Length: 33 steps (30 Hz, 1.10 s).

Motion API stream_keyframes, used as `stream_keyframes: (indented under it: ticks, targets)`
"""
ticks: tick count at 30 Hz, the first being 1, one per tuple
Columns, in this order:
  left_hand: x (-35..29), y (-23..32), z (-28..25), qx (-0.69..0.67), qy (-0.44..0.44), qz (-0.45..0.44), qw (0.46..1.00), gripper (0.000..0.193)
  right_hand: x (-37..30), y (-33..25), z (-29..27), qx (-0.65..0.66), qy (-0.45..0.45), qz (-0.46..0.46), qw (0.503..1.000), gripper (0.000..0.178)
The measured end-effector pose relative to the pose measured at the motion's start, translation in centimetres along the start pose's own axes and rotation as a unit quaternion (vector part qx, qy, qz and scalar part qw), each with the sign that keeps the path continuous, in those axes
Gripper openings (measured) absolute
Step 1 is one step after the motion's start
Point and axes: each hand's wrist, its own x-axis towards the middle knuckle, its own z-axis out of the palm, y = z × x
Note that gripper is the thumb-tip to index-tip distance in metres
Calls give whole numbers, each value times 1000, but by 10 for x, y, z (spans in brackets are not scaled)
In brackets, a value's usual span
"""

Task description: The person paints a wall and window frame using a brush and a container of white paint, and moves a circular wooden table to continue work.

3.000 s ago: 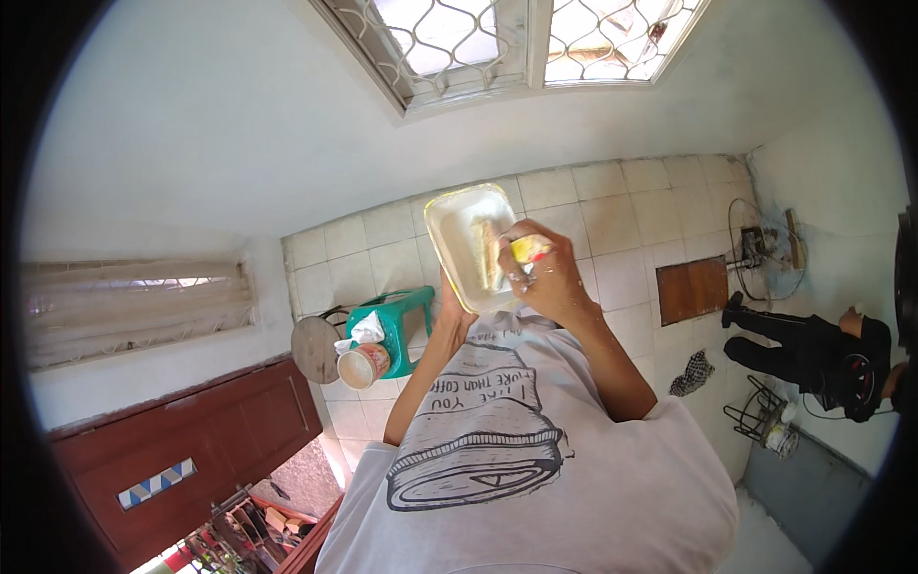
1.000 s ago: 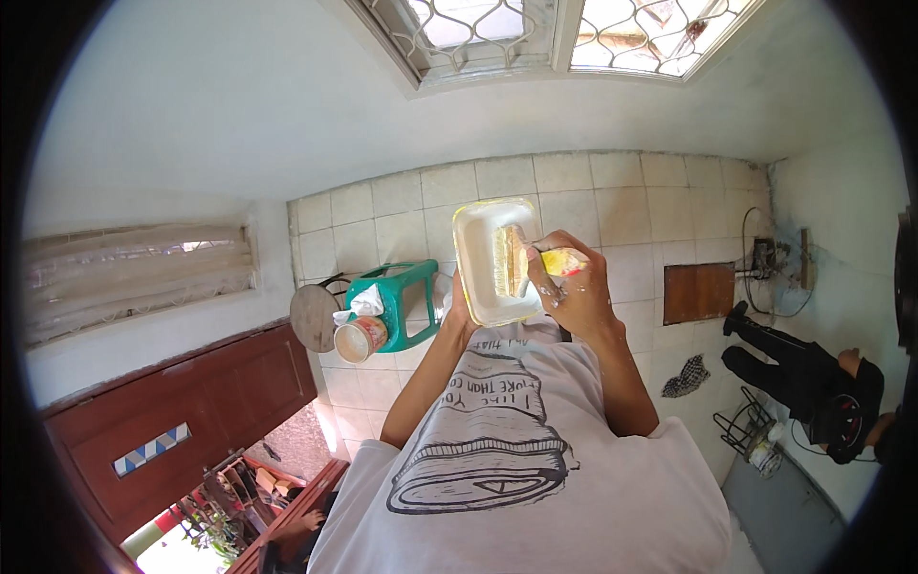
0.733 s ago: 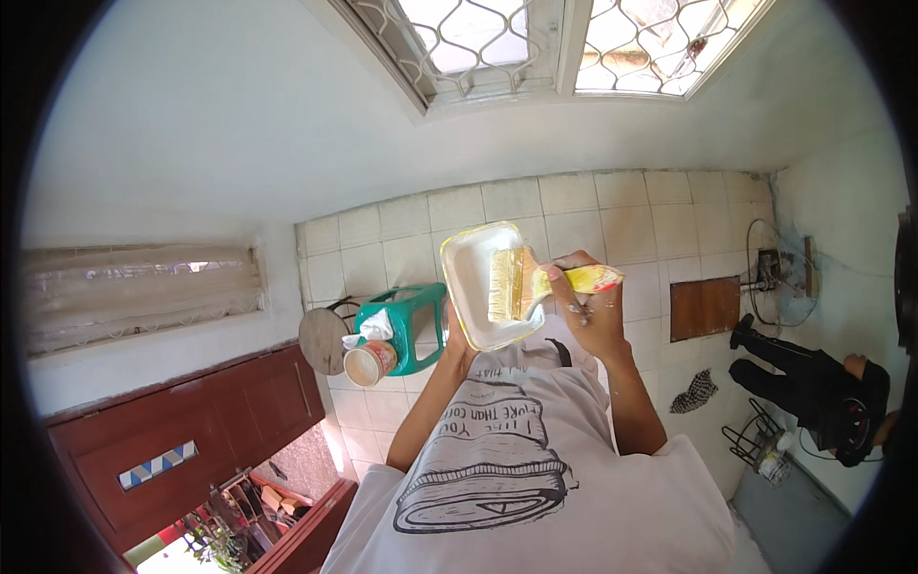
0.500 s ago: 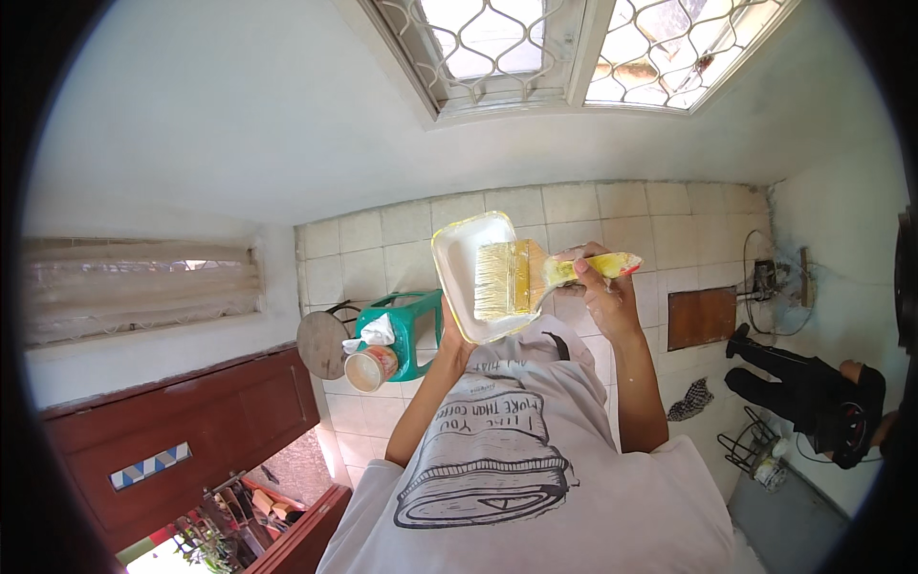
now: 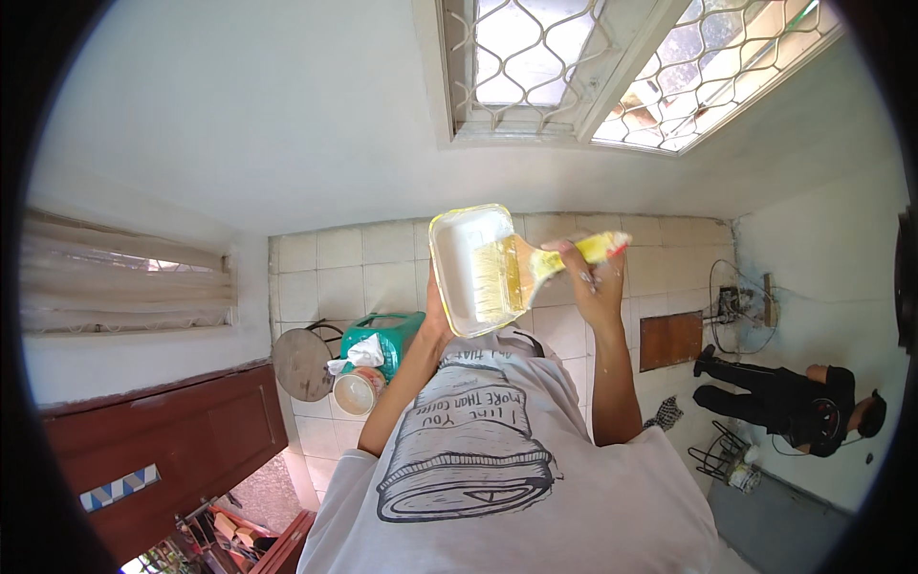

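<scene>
My left hand (image 5: 436, 308) grips a white paint tray (image 5: 457, 251) with a yellow-smeared rim, in front of my chest. Most of its fingers are hidden behind the tray. In my right hand (image 5: 595, 287) is a wide paintbrush (image 5: 529, 263), held by its yellow, paint-spotted handle with a red tip. The handle points right. Its pale, yellowish bristles lie over the right part of the tray, and I cannot tell whether they touch the inside. White paint marks my right fingers.
Left of me stand a green plastic stool (image 5: 406, 330) with a white cloth (image 5: 365, 352), a paint-stained bucket (image 5: 359, 392) and a round stool (image 5: 306, 364). Ahead is a white wall (image 5: 287, 124) with a grilled window (image 5: 535, 57). A person in black (image 5: 813, 402) stands at right, near cables (image 5: 741, 297).
My view has shifted, so window and floor sit lower. The brush has moved slightly left relative to the tray, its bristles further over it. Both hands keep their hold.
</scene>
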Motion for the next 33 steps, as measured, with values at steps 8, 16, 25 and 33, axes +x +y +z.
stream_keyframes:
  ticks: [8,16,25,33]
  targets:
    - [-35,23,8,88,-1,48,995,74,39,-3,77,-240,-141,-31,960,22]
    - [-68,51,-26,-26,-17,67,997,75,32,-1,130,-251,-155,-53,954,24]
    - [-108,80,-43,-52,7,62,997,75,15,-21,163,-181,-160,-7,970,18]
    - [-112,92,-41,-48,-14,37,998,78,8,3,181,-214,-172,-61,960,17]
